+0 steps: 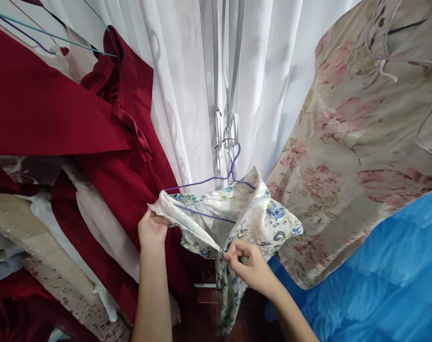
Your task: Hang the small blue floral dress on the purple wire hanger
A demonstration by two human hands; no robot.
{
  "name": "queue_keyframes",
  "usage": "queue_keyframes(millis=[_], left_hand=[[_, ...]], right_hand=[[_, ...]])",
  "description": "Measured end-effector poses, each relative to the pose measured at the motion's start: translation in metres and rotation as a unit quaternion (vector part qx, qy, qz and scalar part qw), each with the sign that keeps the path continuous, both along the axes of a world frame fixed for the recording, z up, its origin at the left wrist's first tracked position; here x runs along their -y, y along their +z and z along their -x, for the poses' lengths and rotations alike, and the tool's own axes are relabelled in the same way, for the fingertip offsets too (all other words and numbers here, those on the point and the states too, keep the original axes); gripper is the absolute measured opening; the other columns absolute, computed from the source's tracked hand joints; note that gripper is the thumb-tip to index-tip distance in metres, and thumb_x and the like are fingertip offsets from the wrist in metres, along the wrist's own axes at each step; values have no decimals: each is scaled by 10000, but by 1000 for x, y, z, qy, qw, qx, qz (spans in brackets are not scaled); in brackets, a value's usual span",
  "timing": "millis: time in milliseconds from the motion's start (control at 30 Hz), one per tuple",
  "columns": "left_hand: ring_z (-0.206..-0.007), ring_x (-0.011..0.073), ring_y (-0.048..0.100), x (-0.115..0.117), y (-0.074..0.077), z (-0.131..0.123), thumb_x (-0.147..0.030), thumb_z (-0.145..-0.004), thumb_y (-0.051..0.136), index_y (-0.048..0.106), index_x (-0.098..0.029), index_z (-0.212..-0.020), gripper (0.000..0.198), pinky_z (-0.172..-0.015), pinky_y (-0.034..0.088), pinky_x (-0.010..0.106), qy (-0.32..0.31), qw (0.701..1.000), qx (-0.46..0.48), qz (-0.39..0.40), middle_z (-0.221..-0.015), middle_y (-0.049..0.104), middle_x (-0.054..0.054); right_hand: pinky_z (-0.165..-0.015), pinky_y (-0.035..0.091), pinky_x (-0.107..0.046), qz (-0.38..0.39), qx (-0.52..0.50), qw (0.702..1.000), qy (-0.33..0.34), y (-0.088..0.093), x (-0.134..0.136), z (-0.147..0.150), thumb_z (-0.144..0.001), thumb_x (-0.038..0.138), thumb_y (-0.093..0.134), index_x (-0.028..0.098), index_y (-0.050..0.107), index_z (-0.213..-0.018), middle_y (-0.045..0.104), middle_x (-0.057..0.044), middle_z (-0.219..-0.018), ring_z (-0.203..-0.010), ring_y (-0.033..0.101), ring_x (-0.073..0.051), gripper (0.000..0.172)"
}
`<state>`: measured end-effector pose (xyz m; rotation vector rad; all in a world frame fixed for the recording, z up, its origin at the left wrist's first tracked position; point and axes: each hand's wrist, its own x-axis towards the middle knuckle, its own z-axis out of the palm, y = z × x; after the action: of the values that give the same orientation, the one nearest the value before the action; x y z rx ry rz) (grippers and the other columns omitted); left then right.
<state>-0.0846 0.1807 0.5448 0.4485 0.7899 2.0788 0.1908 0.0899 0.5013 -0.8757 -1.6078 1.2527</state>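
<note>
Already, in the head view, a floral garment [280, 222] hangs on a purple hanger [233, 166] before white curtains [180, 71]. The left hand [152, 229] pinches its upper edge; the right hand [249, 266] pinches the front's lower point. The gaping neckline [192, 222] seems not yet settled.

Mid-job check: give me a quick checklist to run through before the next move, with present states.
1. Left hand gripping the floral garment at its edge: ok.
2. Right hand pinching the neckline's front edge: ok.
3. Purple hanger inside the neckline: ok.
4. Hanger's hook secure by the white rings: cannot tell.
5. Left hand free of the red garment behind it: cannot tell; they overlap in view.
</note>
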Motion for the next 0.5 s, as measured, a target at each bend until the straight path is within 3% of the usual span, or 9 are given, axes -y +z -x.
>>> queue_keyframes(millis=[167,267,333,367,433,500], left_hand=[[-632,169,666,26,-61,-38,-120,-859,539,615,-147,-726,156,-638,522,278,-74,994,39,74,-683,675,40],[-714,156,686,43,-83,-66,-132,-838,569,626,-159,-757,103,-685,537,270,-123,979,97,128,-786,697,39],[-783,145,684,55,-88,-84,-179,-820,634,643,-166,-814,17,-724,534,255,-169,969,111,140,-860,697,33],[-802,144,676,62,-87,-94,-216,-802,679,650,-168,-845,70,-731,529,251,-196,967,92,136,-884,692,33],[-784,148,649,79,-83,-117,-310,-766,754,654,-172,-871,200,-717,512,249,-256,958,7,132,-872,672,28],[-727,146,606,99,-78,-142,-404,-780,755,646,-174,-840,262,-686,485,248,-332,927,-120,127,-791,629,14]], right_hand=[[-486,266,-232,83,10,996,-37,-37,15,-18,-878,375,619,215,438,-659,431,74,-493,-457,360,-87,326],[-460,246,-230,135,37,988,-67,-70,25,-41,-826,338,618,225,409,-636,385,85,-479,-431,340,-85,304],[-458,264,-230,163,74,981,-70,-92,34,-58,-798,293,600,219,431,-637,406,77,-494,-438,371,-93,245],[-469,290,-235,171,107,977,-63,-101,39,-67,-784,266,593,212,453,-626,437,66,-499,-453,406,-103,218],[-535,377,-260,181,184,965,-45,-111,49,-82,-745,226,612,190,537,-616,541,24,-538,-534,515,-147,153],[-672,469,-308,189,226,955,-31,-109,57,-93,-698,222,686,173,667,-723,674,-30,-701,-712,624,-221,58]])
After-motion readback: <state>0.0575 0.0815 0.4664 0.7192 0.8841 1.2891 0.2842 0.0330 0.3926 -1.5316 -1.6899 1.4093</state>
